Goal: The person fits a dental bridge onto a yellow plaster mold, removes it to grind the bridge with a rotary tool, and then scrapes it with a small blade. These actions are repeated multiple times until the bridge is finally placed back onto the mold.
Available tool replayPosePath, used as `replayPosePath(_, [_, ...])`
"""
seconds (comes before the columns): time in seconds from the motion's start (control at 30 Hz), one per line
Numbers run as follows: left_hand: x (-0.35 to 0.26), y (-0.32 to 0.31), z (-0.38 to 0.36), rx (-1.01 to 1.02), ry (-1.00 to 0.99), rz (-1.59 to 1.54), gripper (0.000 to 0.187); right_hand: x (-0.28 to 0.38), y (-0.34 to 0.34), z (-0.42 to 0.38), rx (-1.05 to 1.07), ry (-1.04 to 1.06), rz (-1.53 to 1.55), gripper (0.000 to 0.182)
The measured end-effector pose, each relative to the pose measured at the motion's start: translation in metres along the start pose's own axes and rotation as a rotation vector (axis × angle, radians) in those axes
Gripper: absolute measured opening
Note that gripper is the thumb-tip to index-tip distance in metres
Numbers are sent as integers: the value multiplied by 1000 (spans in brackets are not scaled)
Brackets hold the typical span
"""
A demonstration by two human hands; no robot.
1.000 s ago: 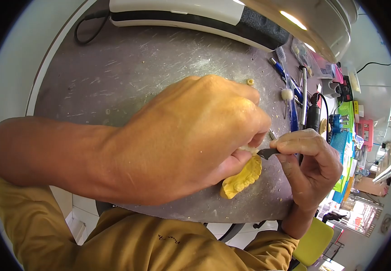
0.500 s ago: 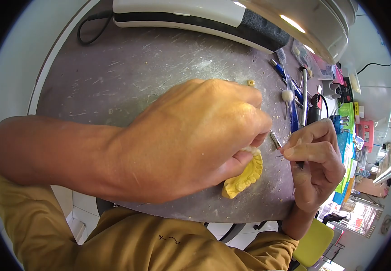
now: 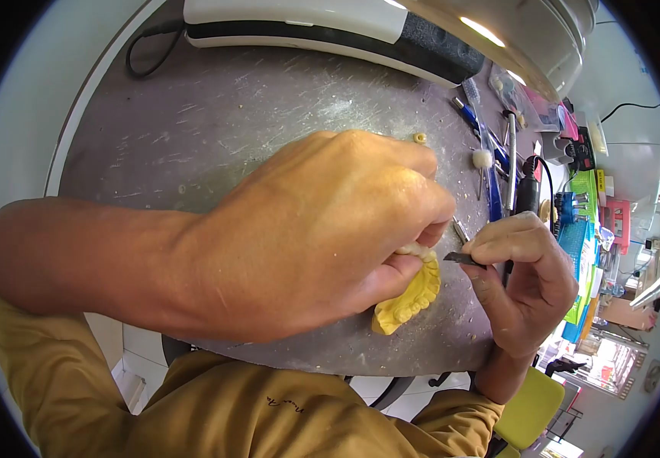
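Observation:
My left hand (image 3: 330,229) reaches across the desk, its fingers closed over a yellow dental cast (image 3: 412,299). A whitish tooth piece (image 3: 415,250) shows between its thumb and fingers at the top of the cast. To the right, my right hand (image 3: 524,275) pinches a small tool with a dark flat tip (image 3: 463,260), which points toward the cast without touching it. The palm side of the cast and part of the tooth piece are hidden by my left hand.
A white and black device (image 3: 299,32) lies along the desk's far edge, under a lamp (image 3: 528,38). Blue-handled tools (image 3: 494,195), a black handpiece (image 3: 528,191) and a small ring-like piece (image 3: 419,138) lie on the right. Crumbs dot the desk (image 3: 193,137).
The tool in my right hand has turned, so its dark flat tip now shows pointing left. My left hand and the cast have hardly moved.

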State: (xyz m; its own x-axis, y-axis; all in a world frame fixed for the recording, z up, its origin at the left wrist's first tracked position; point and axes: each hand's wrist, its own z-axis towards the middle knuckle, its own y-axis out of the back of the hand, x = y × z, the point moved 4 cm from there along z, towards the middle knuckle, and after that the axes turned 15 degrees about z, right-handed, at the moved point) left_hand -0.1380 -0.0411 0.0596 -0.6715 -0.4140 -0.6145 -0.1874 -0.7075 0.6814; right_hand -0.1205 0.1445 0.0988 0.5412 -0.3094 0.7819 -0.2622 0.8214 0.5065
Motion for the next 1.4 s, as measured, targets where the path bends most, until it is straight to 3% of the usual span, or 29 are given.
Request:
replayPosePath(0.63, [0,-1,0,-22,-6,-20,13,2,-4,4,55,3,-73,22])
replayPosePath(0.73, [1,-1,0,-14,3,-10,13,-2,-4,-1,-99,5,120,23])
replayPosePath(0.93, [0,0,0,-9,-12,14,14,3,-2,1,33,93,-67,24])
replayPosePath(1.1, [0,0,0,-6,-5,-4,14,3,-5,0,-92,-58,32,26])
replayPosePath(1.2, [0,0,0,-17,-11,-17,14,2,-3,0,-5,-30,48,23])
replayPosePath(1.4, [1,1,0,19,8,-5,13,0,-3,0,-27,-68,51,21])
